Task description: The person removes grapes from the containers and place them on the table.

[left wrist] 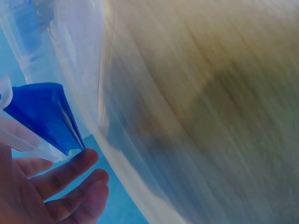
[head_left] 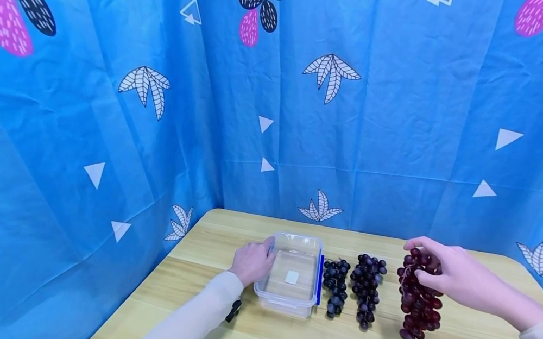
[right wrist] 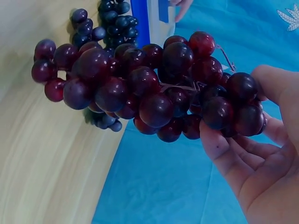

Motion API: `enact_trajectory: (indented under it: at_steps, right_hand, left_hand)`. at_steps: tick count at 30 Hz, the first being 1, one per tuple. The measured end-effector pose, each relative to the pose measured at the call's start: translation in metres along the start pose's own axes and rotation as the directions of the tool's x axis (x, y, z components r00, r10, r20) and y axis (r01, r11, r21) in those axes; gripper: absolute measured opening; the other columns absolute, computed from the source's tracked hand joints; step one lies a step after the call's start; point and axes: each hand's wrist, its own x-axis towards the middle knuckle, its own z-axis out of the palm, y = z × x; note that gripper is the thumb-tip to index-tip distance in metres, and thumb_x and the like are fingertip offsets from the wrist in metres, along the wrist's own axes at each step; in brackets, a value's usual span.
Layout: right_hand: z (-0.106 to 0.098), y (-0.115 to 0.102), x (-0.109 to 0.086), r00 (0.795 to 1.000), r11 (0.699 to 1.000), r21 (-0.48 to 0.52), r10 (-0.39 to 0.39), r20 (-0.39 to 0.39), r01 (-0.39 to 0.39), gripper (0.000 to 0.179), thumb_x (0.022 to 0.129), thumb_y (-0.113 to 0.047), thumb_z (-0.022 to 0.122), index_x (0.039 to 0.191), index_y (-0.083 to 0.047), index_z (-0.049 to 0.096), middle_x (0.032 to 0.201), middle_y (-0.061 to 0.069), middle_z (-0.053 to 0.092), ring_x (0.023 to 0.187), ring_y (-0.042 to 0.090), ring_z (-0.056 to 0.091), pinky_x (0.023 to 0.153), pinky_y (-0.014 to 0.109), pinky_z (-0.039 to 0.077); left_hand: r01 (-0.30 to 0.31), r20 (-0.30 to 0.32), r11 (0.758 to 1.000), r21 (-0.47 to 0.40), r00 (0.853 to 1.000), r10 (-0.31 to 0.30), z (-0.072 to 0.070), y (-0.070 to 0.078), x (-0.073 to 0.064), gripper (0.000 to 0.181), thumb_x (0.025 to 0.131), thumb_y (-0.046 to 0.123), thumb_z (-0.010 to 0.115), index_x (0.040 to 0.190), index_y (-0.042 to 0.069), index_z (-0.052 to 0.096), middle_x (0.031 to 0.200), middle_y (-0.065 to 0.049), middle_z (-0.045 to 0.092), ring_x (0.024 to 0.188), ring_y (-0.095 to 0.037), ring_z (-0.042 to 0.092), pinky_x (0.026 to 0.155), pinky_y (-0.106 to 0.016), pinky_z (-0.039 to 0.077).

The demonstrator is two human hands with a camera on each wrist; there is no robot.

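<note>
My right hand (head_left: 449, 266) pinches a bunch of dark red grapes (head_left: 417, 314) near its top, between thumb and fingers. The bunch hangs down, and the right wrist view shows the red grapes (right wrist: 140, 88) up close with the fingers around the stem end. At the left side of a clear plastic container (head_left: 283, 303), my left hand (head_left: 251, 261) grips the rim. In the left wrist view the fingers (left wrist: 65, 179) curl beside a blue latch (left wrist: 44, 114) on that side. The container has no lid on it, and a small white square (head_left: 292, 277) shows at its bottom.
Two bunches of dark purple grapes, a nearer one (head_left: 335, 285) and another (head_left: 366, 288), lie on the wooden table (head_left: 226, 230) between the container and the red grapes. Another blue latch (head_left: 320, 280) hangs on the container's right side. A patterned blue curtain (head_left: 396, 149) surrounds the table.
</note>
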Motion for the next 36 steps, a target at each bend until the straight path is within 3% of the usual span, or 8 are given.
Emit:
enact_trajectory:
  at_steps: [5, 8, 17, 24, 27, 36]
  right_hand:
    - [0.004, 0.002, -0.002, 1.0, 1.0, -0.006, -0.021, 0.001, 0.021, 0.046, 0.091, -0.015, 0.072, 0.134, -0.017, 0.056, 0.126, 0.009, 0.067, 0.057, -0.002, 0.043, 0.058, 0.023, 0.039]
    - [0.004, 0.003, -0.003, 0.999, 0.999, -0.014, -0.037, -0.01, 0.036, 0.046, 0.091, -0.016, 0.072, 0.133, -0.016, 0.056, 0.126, 0.009, 0.067, 0.07, -0.003, 0.05, 0.063, 0.024, 0.041]
    - [-0.004, -0.003, -0.004, 0.998, 0.998, 0.01, -0.058, -0.021, 0.058, 0.048, 0.09, -0.013, 0.072, 0.134, -0.017, 0.055, 0.12, 0.009, 0.068, 0.054, -0.001, 0.041, 0.059, 0.023, 0.04]
    - [-0.001, -0.003, -0.002, 0.999, 0.999, 0.003, -0.044, -0.016, 0.045, 0.047, 0.09, -0.015, 0.073, 0.134, -0.016, 0.057, 0.118, 0.004, 0.068, 0.062, -0.002, 0.046, 0.058, 0.023, 0.04]
    - [0.005, 0.001, -0.001, 1.0, 0.999, 0.027, -0.026, -0.003, 0.026, 0.048, 0.09, -0.015, 0.072, 0.135, -0.013, 0.056, 0.121, 0.008, 0.067, 0.058, -0.001, 0.044, 0.056, 0.024, 0.04]
    - [0.016, 0.02, 0.007, 1.0, 0.999, 0.043, 0.018, -0.007, -0.018, 0.046, 0.092, -0.013, 0.07, 0.135, -0.012, 0.054, 0.126, 0.018, 0.066, 0.06, 0.001, 0.046, 0.057, 0.025, 0.04]
  left_hand:
    - [-0.006, -0.012, 1.0, -0.002, 1.0, 0.006, -0.001, 0.0, 0.0, 0.051, 0.102, 0.036, 0.048, 0.148, 0.016, 0.052, 0.118, -0.015, 0.071, 0.076, -0.021, 0.062, 0.055, -0.034, 0.047]
    - [-0.009, -0.011, 1.0, 0.003, 1.0, 0.009, -0.001, -0.001, 0.0, 0.051, 0.102, 0.036, 0.047, 0.148, 0.016, 0.052, 0.117, -0.015, 0.072, 0.074, -0.019, 0.06, 0.053, -0.032, 0.045]
    - [-0.009, -0.018, 1.0, 0.004, 1.0, 0.009, -0.003, -0.002, 0.003, 0.05, 0.102, 0.035, 0.049, 0.148, 0.014, 0.052, 0.116, -0.016, 0.072, 0.072, -0.02, 0.062, 0.052, -0.033, 0.045]
    - [-0.005, -0.022, 1.0, 0.006, 1.0, 0.005, -0.004, -0.002, 0.004, 0.05, 0.103, 0.036, 0.048, 0.149, 0.015, 0.051, 0.108, -0.015, 0.073, 0.071, -0.021, 0.061, 0.052, -0.033, 0.045]
    - [-0.001, -0.007, 1.0, -0.002, 1.0, 0.001, -0.004, -0.001, 0.002, 0.051, 0.103, 0.038, 0.047, 0.15, 0.016, 0.049, 0.098, -0.014, 0.073, 0.065, -0.019, 0.057, 0.05, -0.032, 0.043]
    - [0.004, 0.005, 1.0, -0.006, 1.0, -0.004, 0.0, 0.001, -0.001, 0.052, 0.103, 0.039, 0.047, 0.15, 0.016, 0.05, 0.092, -0.011, 0.071, 0.063, -0.017, 0.054, 0.049, -0.031, 0.041]
